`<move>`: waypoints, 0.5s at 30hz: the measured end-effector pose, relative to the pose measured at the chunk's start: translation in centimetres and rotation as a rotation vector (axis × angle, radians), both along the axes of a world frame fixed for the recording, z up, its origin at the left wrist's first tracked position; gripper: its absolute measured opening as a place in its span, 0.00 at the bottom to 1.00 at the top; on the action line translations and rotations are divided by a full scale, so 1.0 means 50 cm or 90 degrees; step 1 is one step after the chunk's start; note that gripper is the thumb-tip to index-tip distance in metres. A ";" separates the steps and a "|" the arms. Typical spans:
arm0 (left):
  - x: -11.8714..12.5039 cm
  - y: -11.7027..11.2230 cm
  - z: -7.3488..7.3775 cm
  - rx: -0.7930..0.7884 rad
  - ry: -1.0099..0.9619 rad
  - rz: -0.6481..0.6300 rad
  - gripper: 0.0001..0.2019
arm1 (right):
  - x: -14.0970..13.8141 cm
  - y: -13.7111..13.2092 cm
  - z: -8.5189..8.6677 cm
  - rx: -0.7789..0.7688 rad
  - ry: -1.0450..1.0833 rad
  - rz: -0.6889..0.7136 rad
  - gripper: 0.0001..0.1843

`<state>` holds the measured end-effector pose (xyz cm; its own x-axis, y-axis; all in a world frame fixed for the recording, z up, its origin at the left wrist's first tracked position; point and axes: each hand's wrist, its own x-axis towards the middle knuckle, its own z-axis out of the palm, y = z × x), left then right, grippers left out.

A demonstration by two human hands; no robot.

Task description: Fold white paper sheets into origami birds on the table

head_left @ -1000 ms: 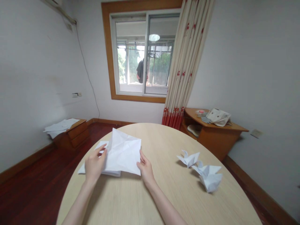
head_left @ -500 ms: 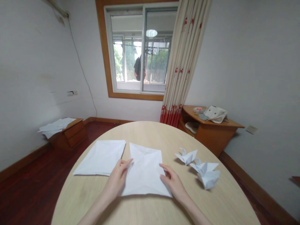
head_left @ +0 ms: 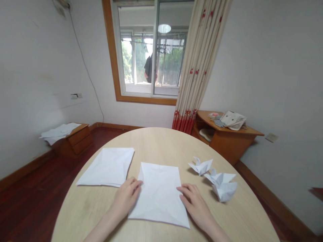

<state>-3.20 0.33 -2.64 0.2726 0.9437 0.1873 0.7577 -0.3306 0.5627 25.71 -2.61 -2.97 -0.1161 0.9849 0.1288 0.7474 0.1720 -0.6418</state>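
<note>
A creased white paper sheet (head_left: pixel 159 195) lies flat on the round wooden table (head_left: pixel 161 144) in front of me. My left hand (head_left: pixel 127 196) rests on the sheet's left edge, fingers loosely curled on the paper. On its right edge lies my right hand (head_left: pixel 194 201), fingers spread flat. A stack of white paper (head_left: pixel 107 166) sits to the left, apart from both hands. Two folded paper birds, a small one (head_left: pixel 201 165) and a larger one (head_left: pixel 223 186), stand to the right of the sheet.
A wooden corner shelf (head_left: pixel 227 137) with a bag stands behind the table at right, beside a red-patterned curtain (head_left: pixel 199 64). A low wooden cabinet (head_left: pixel 73 137) with papers on it sits by the left wall. The floor is dark red wood.
I lifted the sheet off the stack, carried it right and laid it flat on the table in front of me. Both hands now rest on its side edges.
</note>
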 end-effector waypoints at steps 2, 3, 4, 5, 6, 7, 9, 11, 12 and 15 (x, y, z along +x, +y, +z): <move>-0.003 0.001 -0.009 0.043 0.056 -0.008 0.14 | 0.002 0.001 -0.004 0.009 -0.022 0.000 0.18; -0.005 0.002 -0.013 0.069 0.089 -0.011 0.13 | 0.003 0.002 -0.006 0.016 -0.033 -0.001 0.18; -0.006 0.004 -0.017 0.093 0.119 -0.016 0.13 | 0.004 0.004 -0.009 0.026 -0.043 -0.004 0.18; -0.006 0.006 -0.021 0.116 0.145 -0.019 0.12 | 0.005 0.005 -0.013 0.038 -0.053 -0.005 0.17; -0.007 0.009 -0.024 0.135 0.163 -0.024 0.12 | 0.006 0.007 -0.015 0.052 -0.061 -0.005 0.17; -0.008 0.012 -0.027 0.150 0.170 -0.030 0.12 | 0.008 0.009 -0.017 0.066 -0.068 0.000 0.16; -0.012 0.018 -0.034 0.172 0.146 -0.048 0.14 | 0.011 0.012 -0.019 0.088 -0.072 0.025 0.16; -0.017 0.024 -0.041 0.179 0.085 -0.079 0.14 | 0.014 0.015 -0.018 0.094 -0.063 0.068 0.16; -0.020 0.026 -0.045 0.173 0.051 -0.098 0.14 | 0.015 0.016 -0.017 0.090 -0.054 0.091 0.17; -0.028 0.026 -0.049 0.100 -0.016 -0.165 0.19 | 0.016 0.017 -0.016 0.065 -0.027 0.154 0.22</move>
